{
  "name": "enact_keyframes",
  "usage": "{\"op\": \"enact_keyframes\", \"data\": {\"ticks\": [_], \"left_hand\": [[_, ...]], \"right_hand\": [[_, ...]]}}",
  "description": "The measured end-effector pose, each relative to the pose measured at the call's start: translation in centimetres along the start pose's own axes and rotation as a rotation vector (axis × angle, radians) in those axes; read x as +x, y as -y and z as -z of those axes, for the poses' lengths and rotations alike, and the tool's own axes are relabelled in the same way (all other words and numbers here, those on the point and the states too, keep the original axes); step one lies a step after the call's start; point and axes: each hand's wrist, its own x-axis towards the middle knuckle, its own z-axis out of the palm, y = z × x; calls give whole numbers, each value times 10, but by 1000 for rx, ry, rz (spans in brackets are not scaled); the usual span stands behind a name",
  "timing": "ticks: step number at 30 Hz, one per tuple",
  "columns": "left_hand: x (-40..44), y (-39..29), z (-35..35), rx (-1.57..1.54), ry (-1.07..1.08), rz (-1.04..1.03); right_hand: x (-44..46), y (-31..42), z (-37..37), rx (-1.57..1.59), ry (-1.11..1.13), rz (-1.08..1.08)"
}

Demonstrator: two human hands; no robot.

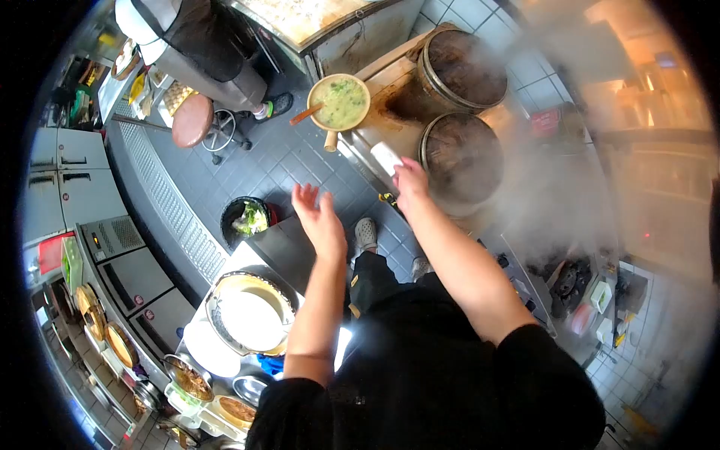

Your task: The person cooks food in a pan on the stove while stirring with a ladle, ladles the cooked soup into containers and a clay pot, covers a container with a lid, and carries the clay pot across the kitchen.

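Note:
My right hand (411,181) is closed round a small white oblong object (386,158); its exact kind is not clear. This object is just above the front edge of the cooking range (360,154). My left hand (321,220) hangs in the air over the floor with its fingers stretched out, holding nothing. Beyond both hands, a round pan of yellow-green soup (346,105) rests at the range's corner, its stub handle (331,141) pointing towards me. A reddish-brown utensil handle (306,114) leans over the pan's rim.
Two large steaming pots (461,161) stand on the range at right, with steam blurring that side. A black bin (244,219) with green scraps is on the floor. At lower left sits a large pale basin (251,319). Another person (225,82) stands beside a round stool (193,120).

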Motion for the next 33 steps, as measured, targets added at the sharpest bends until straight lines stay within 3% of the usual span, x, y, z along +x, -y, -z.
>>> {"op": "enact_keyframes", "data": {"ticks": [2,7,12,18,21,24,25,28,30,31,33], "left_hand": [[-40,-17,18,-51,96,40],[-94,-34,64,-94,102,143],[-125,-29,106,-58,17,227],[-144,-29,125,23,-39,237],[-150,-30,119,-5,-32,216],[-162,-32,110,-27,-30,196],[-169,-35,109,-32,-33,197],[-187,-30,106,13,-33,168],[-201,-32,106,12,-47,165],[-210,-31,107,13,-56,162],[-224,-35,109,43,-52,141]], "right_hand": [[34,-13,-21,89,-19,-36],[88,-31,-67,241,-23,-126],[116,-42,-80,-88,-68,38],[85,-19,-83,-91,-99,56],[166,-73,-72,-332,-161,257],[73,-31,-78,-698,-306,535],[53,-36,-82,-681,-343,642],[-26,-72,-87,-483,-5,807],[-69,-93,-82,-505,153,676],[-81,-105,-75,-447,192,514],[-90,-119,-69,-177,274,-169]]}}
